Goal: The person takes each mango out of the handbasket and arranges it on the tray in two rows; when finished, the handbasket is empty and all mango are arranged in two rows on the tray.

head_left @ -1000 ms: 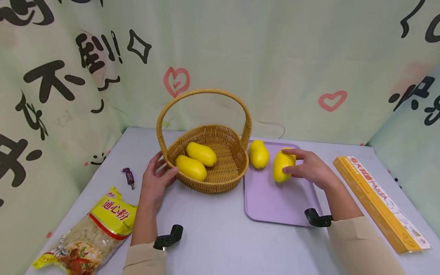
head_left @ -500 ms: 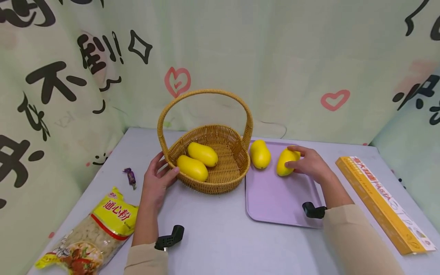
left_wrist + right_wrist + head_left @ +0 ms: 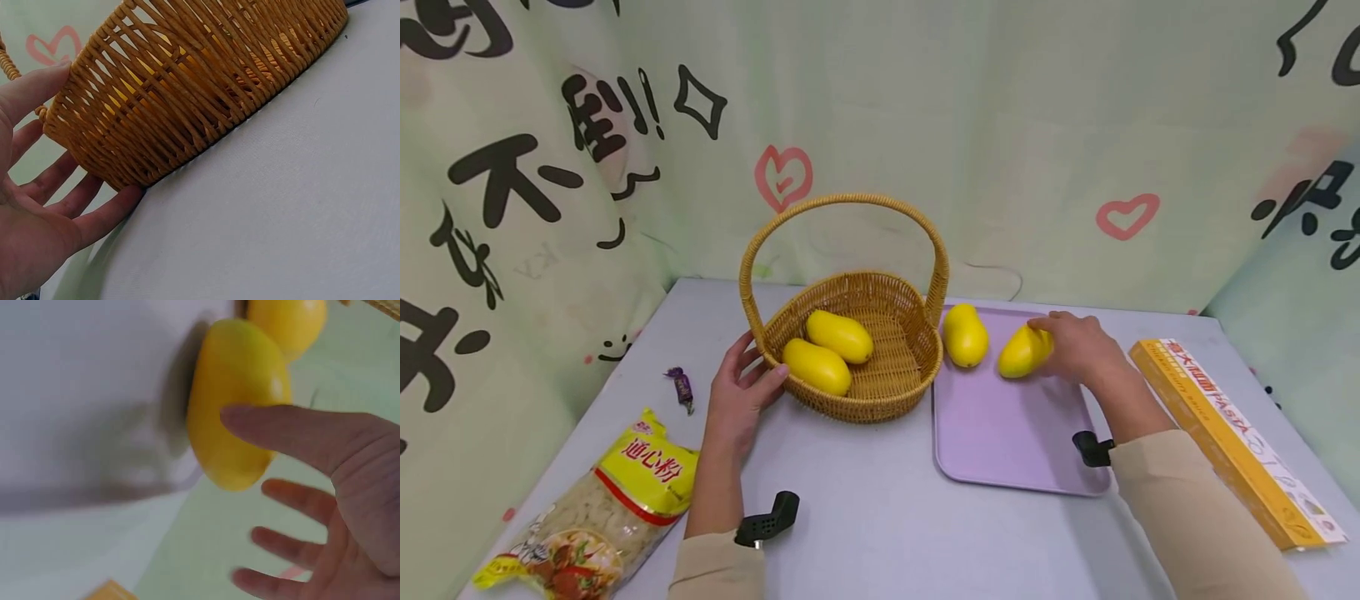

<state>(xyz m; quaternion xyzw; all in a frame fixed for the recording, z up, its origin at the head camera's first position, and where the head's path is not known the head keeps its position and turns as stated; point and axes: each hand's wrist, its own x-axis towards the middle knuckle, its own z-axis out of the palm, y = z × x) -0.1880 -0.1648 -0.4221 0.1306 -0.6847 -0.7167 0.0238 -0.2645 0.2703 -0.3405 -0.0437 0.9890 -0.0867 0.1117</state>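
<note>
My left hand (image 3: 741, 400) holds the left side of a brown wicker basket (image 3: 891, 410), thumb at its rim and the other fingers along the outer wall (image 3: 169, 119). Two yellow mangoes (image 3: 817, 367) lie inside, at the basket's left. At the right, my right hand (image 3: 1078, 346) pinches another mango (image 3: 1022, 353) over a purple tray (image 3: 1015, 442). The thumb (image 3: 275, 425) presses the near face of this mango in the right wrist view; the index finger is hidden behind it. One more mango (image 3: 965, 337) lies on the tray, close to the basket.
A bag of macaroni (image 3: 602, 517) lies at the front left, with a purple wrapped candy (image 3: 681, 388) behind it. Right of the tray is a long orange and white pasta box (image 3: 1232, 442). A patterned curtain (image 3: 1037, 150) stands behind the table.
The mango at my right hand has turned from nearly lengthwise to slanting, its near end pointing left. My right hand has shifted slightly away from me; the left hand and basket stay put.
</note>
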